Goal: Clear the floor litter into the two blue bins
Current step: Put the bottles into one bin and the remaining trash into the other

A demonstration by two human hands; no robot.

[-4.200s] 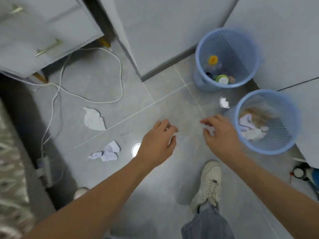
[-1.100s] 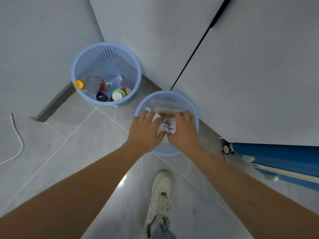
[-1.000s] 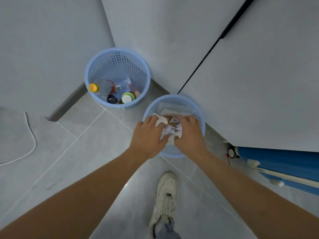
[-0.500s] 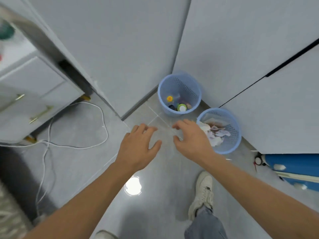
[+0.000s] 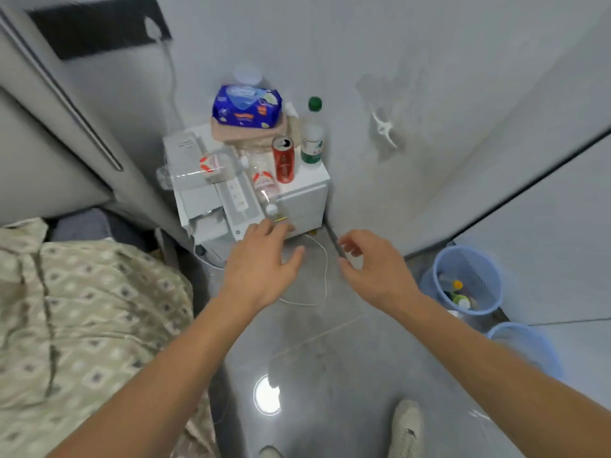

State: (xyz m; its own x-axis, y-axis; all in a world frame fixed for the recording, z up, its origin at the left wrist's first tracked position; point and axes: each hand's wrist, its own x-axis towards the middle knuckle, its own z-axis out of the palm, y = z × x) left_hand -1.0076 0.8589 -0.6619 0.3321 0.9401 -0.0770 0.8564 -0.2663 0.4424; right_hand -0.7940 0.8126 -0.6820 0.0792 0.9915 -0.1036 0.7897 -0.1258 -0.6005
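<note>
Both of my hands hover empty over the grey floor in the middle of the view. My left hand (image 5: 261, 262) has its fingers spread and relaxed, just in front of the white bedside cabinet (image 5: 307, 200). My right hand (image 5: 373, 269) is loosely open to its right. At the right edge stand two blue bins: the farther blue bin (image 5: 489, 282) holds bottles, the nearer blue bin (image 5: 525, 342) is blurred and partly behind my right forearm. I see no paper litter on the visible floor.
On the cabinet stand a red can (image 5: 283, 160), a green-capped bottle (image 5: 311, 133), clear plastic bottles (image 5: 198, 170), a power strip (image 5: 238, 196) and a blue tissue pack (image 5: 246, 107). A white cable (image 5: 322, 276) loops on the floor. A patterned bed cover (image 5: 82, 309) fills the left. My shoe (image 5: 405, 428) is below.
Both hands let go of the crumpled paper in the nearer bin and came out empty. The view has swung left, from the bins to the bedside cabinet and bed.
</note>
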